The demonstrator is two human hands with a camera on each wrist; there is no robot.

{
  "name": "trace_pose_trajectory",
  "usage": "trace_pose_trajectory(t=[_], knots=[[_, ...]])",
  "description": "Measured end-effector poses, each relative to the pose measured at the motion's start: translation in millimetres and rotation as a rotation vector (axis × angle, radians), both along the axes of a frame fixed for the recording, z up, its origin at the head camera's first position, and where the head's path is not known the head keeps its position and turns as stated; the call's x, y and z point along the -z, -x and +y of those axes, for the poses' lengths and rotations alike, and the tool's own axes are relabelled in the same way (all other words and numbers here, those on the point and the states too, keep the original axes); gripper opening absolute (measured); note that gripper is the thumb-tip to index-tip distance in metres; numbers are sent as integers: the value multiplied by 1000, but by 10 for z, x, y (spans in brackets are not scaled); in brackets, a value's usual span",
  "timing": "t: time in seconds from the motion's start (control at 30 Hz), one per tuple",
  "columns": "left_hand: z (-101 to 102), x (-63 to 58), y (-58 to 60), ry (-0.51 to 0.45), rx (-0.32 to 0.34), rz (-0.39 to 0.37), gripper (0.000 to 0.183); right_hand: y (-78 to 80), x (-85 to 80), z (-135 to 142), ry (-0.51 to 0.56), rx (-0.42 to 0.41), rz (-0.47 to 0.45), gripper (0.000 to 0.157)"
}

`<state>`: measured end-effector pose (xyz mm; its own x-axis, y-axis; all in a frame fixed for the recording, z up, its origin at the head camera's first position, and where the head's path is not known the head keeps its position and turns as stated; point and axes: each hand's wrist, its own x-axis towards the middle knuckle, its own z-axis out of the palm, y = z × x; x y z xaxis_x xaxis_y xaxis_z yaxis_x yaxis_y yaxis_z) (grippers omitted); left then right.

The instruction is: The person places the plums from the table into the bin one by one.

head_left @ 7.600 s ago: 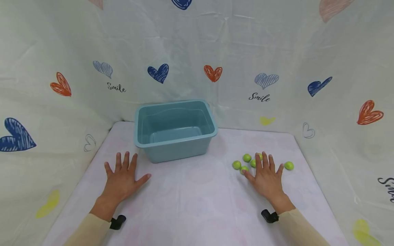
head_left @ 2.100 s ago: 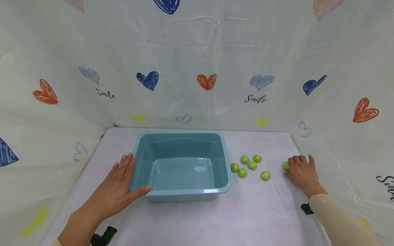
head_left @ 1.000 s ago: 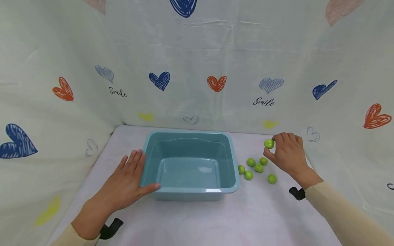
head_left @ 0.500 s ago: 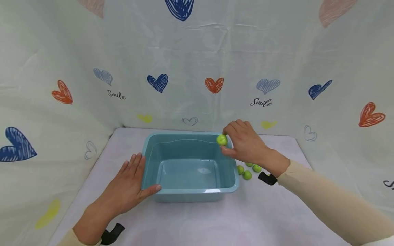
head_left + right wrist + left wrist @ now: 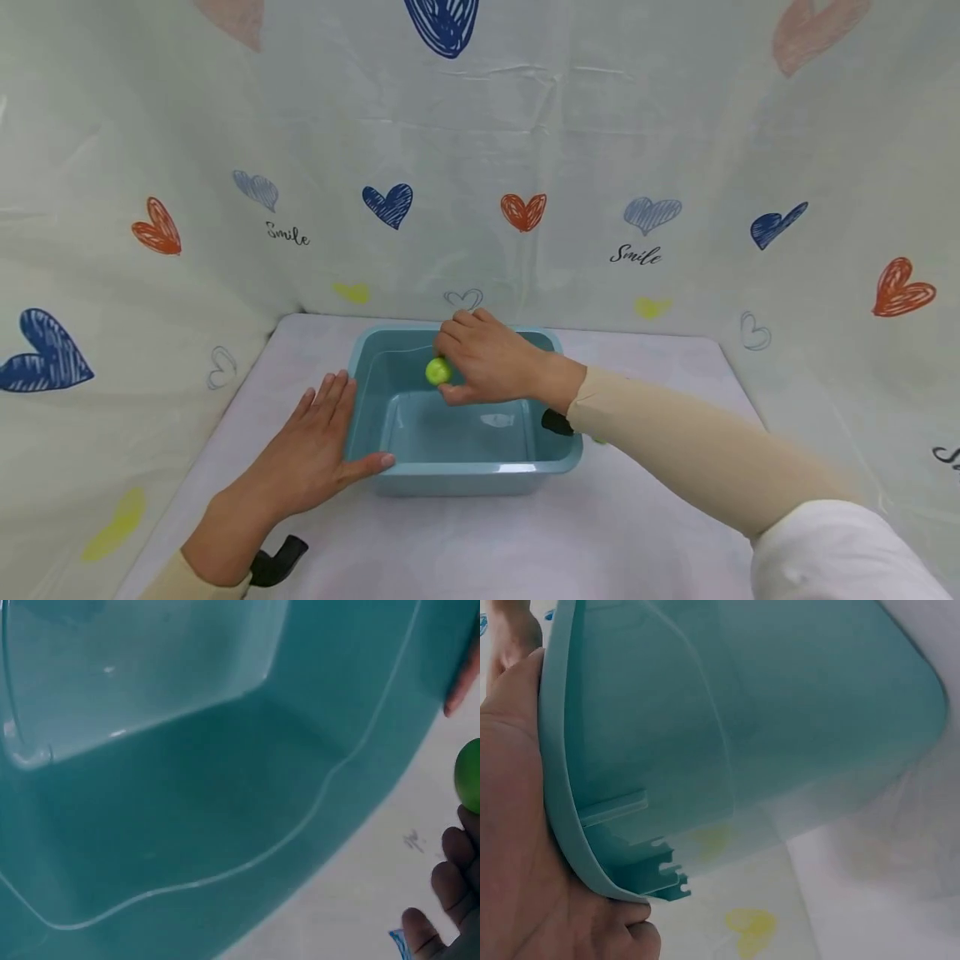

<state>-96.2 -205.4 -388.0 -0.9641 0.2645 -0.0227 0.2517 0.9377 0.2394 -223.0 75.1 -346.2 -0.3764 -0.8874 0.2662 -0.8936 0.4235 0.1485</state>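
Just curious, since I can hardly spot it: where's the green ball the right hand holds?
In the head view, the green ball is pinched by the right hand, apparently above the blue tub, slightly left of the tub's middle.

My left hand (image 5: 517,840) set against the teal basin (image 5: 742,697), at 9 o'clock.
My palm lies along the rim (image 5: 553,757) from 10 down to 7 o'clock, where two of my fingers (image 5: 641,941) show past its edge. The outer wall spans the middle toward 2 o'clock; a yellow print (image 5: 751,922) marks pale cloth (image 5: 701,919) at 6.
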Motion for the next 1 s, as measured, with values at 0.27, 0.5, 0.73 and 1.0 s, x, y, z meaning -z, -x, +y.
trace_pose_trajectory(t=[0.27, 0.5, 0.73, 1.0], knots=[[23, 12, 19, 6, -1, -19, 128, 81, 254, -68, -68, -30, -41, 34], [14, 24, 10, -8, 3, -5, 128, 152, 455, -34, -103, 20, -50, 33], [13, 15, 24, 7, 0, -10, 129, 176, 581, -22, -92, 37, -67, 35], [10, 6, 9, 10, -1, -10, 129, 179, 611, -30, -90, 45, -65, 34]])
